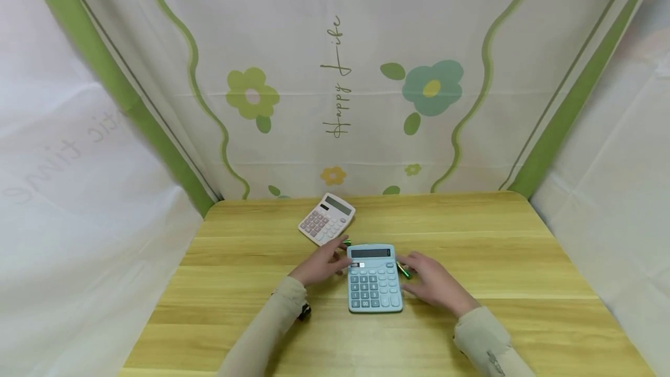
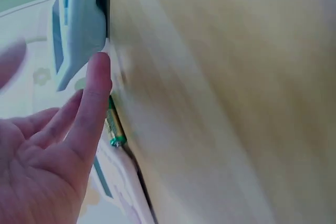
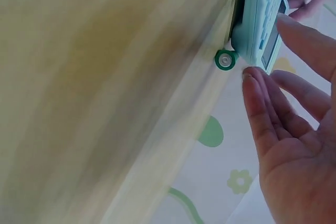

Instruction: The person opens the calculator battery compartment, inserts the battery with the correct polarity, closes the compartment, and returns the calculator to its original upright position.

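Observation:
A light blue calculator [image 1: 374,292] lies face up on the wooden table, a zero on its display. At its left side is my left hand [image 1: 318,265], fingers extended; in the left wrist view one fingertip [image 2: 98,64] reaches the calculator's edge. My right hand [image 1: 433,284] is on the other side, its fingers [image 3: 257,103] fairly straight beside the top end, contact unclear. One green-and-gold battery [image 1: 404,271] lies by the right fingers. Another battery [image 2: 114,124], mostly hidden from above, is beyond the left fingers.
A white and pink calculator [image 1: 328,219] lies tilted farther back on the table [image 1: 251,249], just beyond my left hand. A flower-printed curtain [image 1: 335,86] hangs behind the table's back edge, with white fabric [image 1: 78,191] at both sides.

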Action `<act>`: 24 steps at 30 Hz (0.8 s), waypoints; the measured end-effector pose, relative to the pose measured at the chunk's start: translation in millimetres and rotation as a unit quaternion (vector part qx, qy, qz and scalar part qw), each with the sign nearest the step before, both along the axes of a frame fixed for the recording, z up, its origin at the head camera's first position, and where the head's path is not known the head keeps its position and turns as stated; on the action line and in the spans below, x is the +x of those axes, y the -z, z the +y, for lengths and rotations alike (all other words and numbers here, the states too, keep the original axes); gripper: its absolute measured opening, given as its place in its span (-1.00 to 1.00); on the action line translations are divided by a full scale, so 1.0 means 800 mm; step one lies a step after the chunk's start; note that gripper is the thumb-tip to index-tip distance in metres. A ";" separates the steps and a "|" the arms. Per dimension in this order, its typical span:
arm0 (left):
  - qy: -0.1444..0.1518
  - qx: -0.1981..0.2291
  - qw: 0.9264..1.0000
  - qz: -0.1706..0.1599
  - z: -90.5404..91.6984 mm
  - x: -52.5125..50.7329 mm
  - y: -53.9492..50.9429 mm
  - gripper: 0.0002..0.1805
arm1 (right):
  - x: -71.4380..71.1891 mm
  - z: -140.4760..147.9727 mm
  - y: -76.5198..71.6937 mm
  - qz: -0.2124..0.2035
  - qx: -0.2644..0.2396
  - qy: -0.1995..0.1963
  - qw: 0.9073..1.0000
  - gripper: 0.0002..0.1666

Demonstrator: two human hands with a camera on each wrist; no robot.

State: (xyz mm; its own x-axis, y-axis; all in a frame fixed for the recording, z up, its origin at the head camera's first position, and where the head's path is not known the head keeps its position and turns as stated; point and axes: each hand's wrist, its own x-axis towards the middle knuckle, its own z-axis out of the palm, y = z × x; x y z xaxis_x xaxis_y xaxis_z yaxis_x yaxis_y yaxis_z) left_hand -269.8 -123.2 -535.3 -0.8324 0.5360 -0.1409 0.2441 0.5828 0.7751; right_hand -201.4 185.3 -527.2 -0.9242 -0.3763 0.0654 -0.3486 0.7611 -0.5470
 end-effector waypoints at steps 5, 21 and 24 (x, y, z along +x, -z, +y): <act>0.028 -0.027 0.999 0.005 -0.016 0.029 -0.007 0.27 | 0.005 0.004 0.002 -0.013 -0.022 -0.014 1.000 -0.12; 0.022 -0.112 0.990 0.082 0.011 0.065 0.007 0.62 | 0.008 -0.004 0.017 -0.084 -0.066 -0.033 0.994 0.09; 0.022 -0.119 0.989 0.086 0.012 0.066 0.007 0.58 | 0.008 -0.006 0.017 -0.084 -0.066 -0.039 0.994 0.20</act>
State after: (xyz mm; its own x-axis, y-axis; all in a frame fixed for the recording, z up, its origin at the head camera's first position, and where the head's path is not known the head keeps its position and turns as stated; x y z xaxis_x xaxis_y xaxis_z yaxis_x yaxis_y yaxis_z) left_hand -216.9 -113.5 -541.2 -0.8314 0.5413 -0.1252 0.3903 0.7293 0.5620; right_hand -195.1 180.6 -541.1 -0.8951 -0.4447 -0.0329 -0.2991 0.6533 -0.6955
